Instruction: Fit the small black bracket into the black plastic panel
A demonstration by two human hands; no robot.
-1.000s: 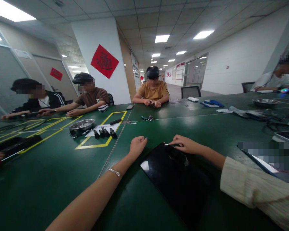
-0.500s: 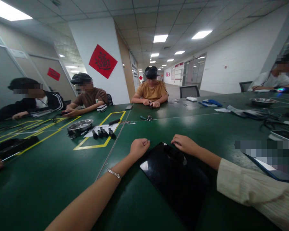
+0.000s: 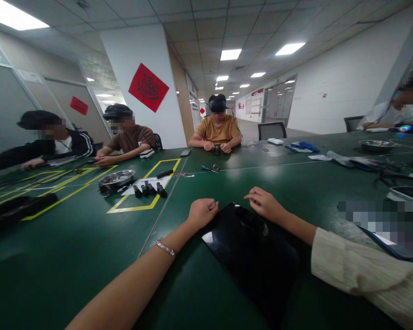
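A glossy black flat panel (image 3: 254, 270) lies on the green table in front of me, with a reflection of light at its left corner. Beside its far left edge is my left hand (image 3: 203, 213), fingers curled closed; a small greyish bit shows at the fingertips, too small to name. My right hand (image 3: 264, 202) hovers or rests by the panel's far right edge, its index finger stretched out and the others loosely bent. Nothing shows in the right hand.
Several black cylindrical parts (image 3: 150, 189) stand on white paper inside a yellow taped outline, near a metal bowl (image 3: 124, 176). Farther off are green-handled pliers (image 3: 209, 169). A tablet-like device (image 3: 375, 233) is at right. Co-workers sit around the table (image 3: 89, 256).
My right hand has lifted slightly and its fingers have spread, the index finger now pointing left. My left hand stays closed. Another person's hand at the far left edge has gone out of view.
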